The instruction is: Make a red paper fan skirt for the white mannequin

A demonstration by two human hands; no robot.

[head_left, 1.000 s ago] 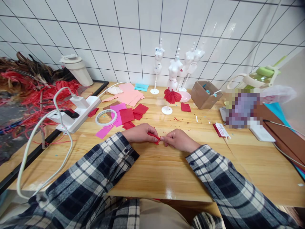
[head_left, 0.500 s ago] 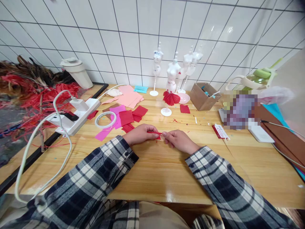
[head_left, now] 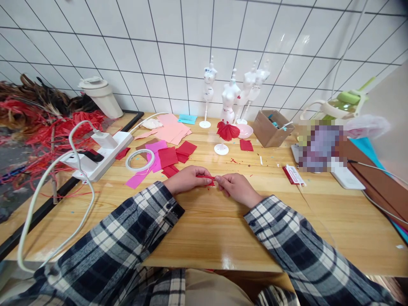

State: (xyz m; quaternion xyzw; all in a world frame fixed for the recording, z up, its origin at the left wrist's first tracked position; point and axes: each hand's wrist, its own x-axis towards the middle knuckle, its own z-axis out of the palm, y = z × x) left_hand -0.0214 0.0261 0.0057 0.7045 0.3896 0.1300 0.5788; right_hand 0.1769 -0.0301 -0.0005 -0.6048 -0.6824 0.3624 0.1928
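Between my fingers, low over the wooden table (head_left: 204, 238), is a narrow folded piece of red paper (head_left: 208, 178). My left hand (head_left: 188, 179) is closed on its left part, while my right hand (head_left: 237, 186) pinches its right end. The fingers hide much of the paper. Beyond my hands stands a small white mannequin (head_left: 230, 95) on a round base, wearing a pleated red paper skirt (head_left: 228, 131). Red paper squares (head_left: 167, 157) lie just past my left hand, over magenta sheets (head_left: 135, 179).
A roll of tape (head_left: 126, 163) rests at the left near a power strip (head_left: 110, 155) with looping white cables. Several more mannequins (head_left: 208, 91), a pink dish (head_left: 245, 131) and a cardboard box (head_left: 270, 129) stand at the back. A red-and-white packet (head_left: 293, 174) lies right.
Both hands keep hold of the red paper in nearly the same place. The whole view has shifted very slightly; nothing on the table has visibly moved.
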